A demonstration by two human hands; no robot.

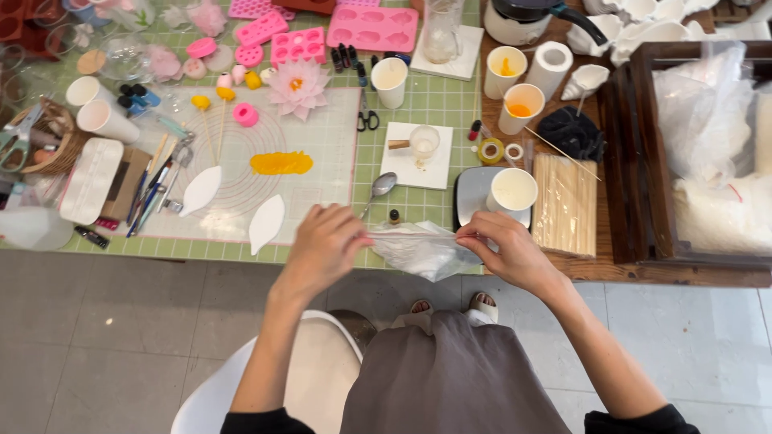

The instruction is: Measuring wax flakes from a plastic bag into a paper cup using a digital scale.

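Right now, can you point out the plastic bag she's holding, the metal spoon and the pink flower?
plastic bag (420, 251), head view, on its bulging clear middle.
metal spoon (383, 184), head view, on its bowl.
pink flower (297, 85), head view, on its yellow centre.

Clear bag (422, 249); green checked mat (434, 100); pink moulds (371, 28).

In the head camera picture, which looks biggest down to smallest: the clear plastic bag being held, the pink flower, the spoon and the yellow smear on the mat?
1. Clear plastic bag, stretched between the left hand and right hand; being nearest the camera may exaggerate it.
2. Pink flower and yellow smear look about alike, so I won't rank them.
3. Spoon, the thinnest.
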